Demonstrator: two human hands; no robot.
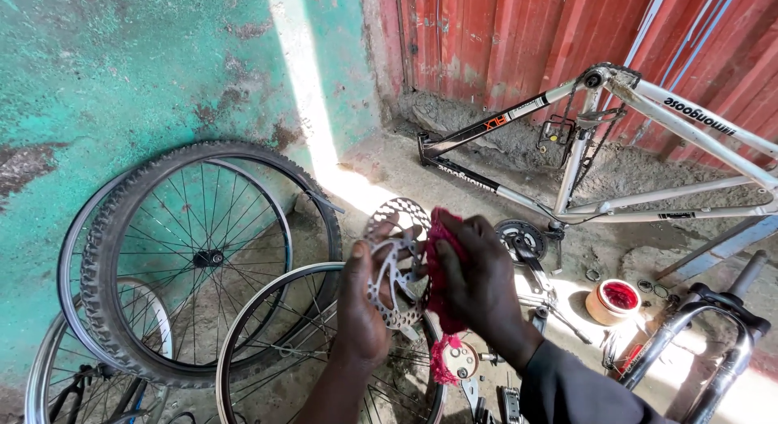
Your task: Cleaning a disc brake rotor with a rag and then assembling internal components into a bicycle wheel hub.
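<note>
My left hand (pixel 362 298) holds up a silver perforated brake disc (pixel 394 258) by its left edge. Against the disc's right side, my right hand (pixel 478 282) presses a bunched red rag (pixel 440 270). A strand of the rag hangs down below my right wrist. Both hands are at the centre of the view, above a bare wheel rim (pixel 267 311) lying on the ground.
A tyred wheel (pixel 194 254) and another rim (pixel 57 367) lean on the green wall at left. A silver bicycle frame (pixel 648 149) stands at right before red metal sheeting. A tub of red grease (pixel 613 301), a suspension fork (pixel 713 343) and small parts lie on the ground.
</note>
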